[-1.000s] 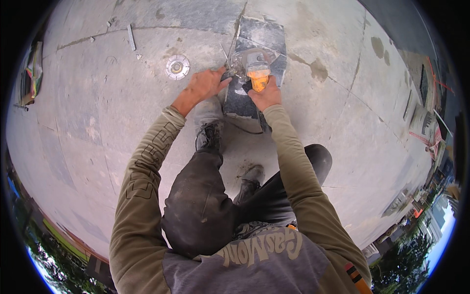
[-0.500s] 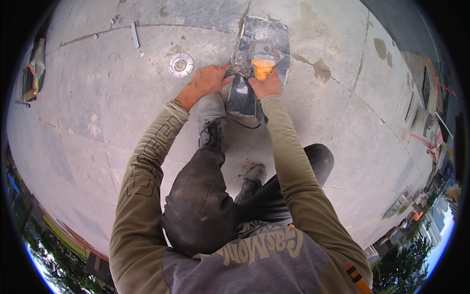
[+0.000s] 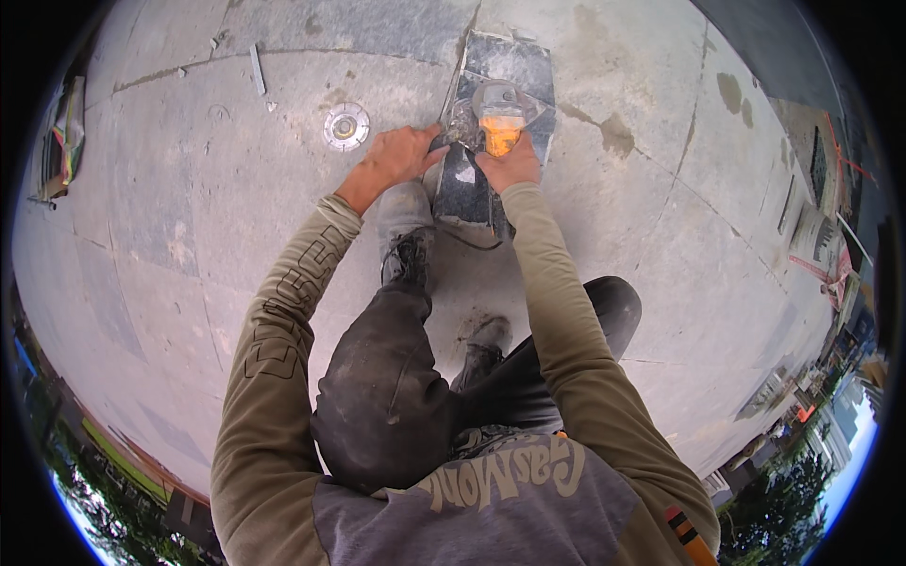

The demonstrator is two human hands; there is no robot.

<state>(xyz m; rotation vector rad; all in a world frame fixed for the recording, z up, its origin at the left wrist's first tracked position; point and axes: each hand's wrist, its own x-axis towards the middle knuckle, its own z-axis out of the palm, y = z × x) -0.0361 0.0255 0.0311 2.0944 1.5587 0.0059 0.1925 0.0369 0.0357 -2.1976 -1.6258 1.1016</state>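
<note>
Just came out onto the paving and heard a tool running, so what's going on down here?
A person crouches on the stone paving, working an orange angle grinder on a dark stone slab. The right hand grips the grinder's body, and the left hand braces at the slab's left edge. One boot is planted just below the slab. A loose grinding disc lies on the paving to the left.

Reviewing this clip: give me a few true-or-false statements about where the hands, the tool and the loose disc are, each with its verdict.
1. The right hand grips an orange-bodied power tool. True.
2. The left hand rests on the round silver disc. False: the disc lies apart on the concrete, left of that hand.
3. The dark stone slab lies under the tool. True.
4. Both hands are raised clear of the slab. False: both are down at its near edge.
</note>
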